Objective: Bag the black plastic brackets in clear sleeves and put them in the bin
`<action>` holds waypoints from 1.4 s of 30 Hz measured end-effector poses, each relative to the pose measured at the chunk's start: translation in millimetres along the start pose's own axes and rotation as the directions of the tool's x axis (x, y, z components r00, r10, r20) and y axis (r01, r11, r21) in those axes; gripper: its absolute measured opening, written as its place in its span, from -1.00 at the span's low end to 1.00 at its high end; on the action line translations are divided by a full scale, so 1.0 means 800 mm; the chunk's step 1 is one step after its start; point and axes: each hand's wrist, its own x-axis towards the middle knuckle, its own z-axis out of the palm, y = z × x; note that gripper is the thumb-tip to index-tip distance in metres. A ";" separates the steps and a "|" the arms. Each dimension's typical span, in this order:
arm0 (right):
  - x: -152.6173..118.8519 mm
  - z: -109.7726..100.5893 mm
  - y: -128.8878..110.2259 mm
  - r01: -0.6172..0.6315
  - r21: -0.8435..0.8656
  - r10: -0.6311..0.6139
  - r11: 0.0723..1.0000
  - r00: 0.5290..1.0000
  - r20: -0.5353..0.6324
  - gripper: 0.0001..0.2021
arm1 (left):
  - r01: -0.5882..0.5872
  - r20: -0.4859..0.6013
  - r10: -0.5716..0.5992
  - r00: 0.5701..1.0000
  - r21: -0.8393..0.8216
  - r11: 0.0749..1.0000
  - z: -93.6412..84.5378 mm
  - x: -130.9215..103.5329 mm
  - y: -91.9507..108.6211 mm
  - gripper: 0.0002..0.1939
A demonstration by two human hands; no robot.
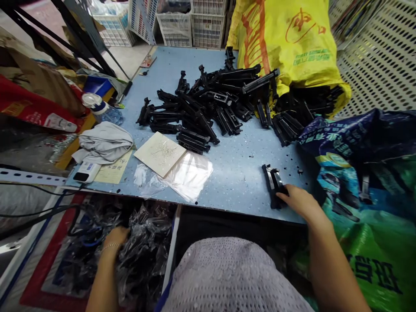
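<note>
My right hand (pixel 300 200) is closed on a black plastic part (pixel 272 180), long and bracket-like, at the front right of the blue table (pixel 240 173). The thumb and fingers grip its near end. My left hand (pixel 116 236) is down at the lower left, over a container of dark parts in clear plastic bags (pixel 147 234). Its fingertips are lost among the bags, so any hold there is hidden. A heap of similar black plastic parts (pixel 201 104) covers the far middle of the table.
At the back right a yellow sack (pixel 289 43) spills more black parts. A green and blue sack (pixel 373 234) stands on the right. On the table lie a tile (pixel 160 154), clear plastic bags (pixel 191 175), a grey cloth (pixel 103 142) and a bottle (pixel 100 108).
</note>
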 end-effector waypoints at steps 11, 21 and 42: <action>0.006 0.009 -0.166 0.042 0.978 -0.377 0.205 0.925 0.040 -0.58 | -0.783 -0.663 0.439 0.606 -0.399 0.478 -0.043 0.007 0.401 -0.90; 0.036 -0.002 -0.311 -0.395 0.898 -0.714 -0.194 0.685 0.147 -0.74 | -0.549 -0.424 0.456 0.783 -0.815 0.186 -0.069 0.036 0.346 -0.68; 0.026 0.018 -0.284 -0.289 0.952 -0.663 -0.103 0.734 0.151 -0.62 | -0.823 -0.652 0.553 0.518 -0.205 0.530 -0.086 0.030 0.324 -0.41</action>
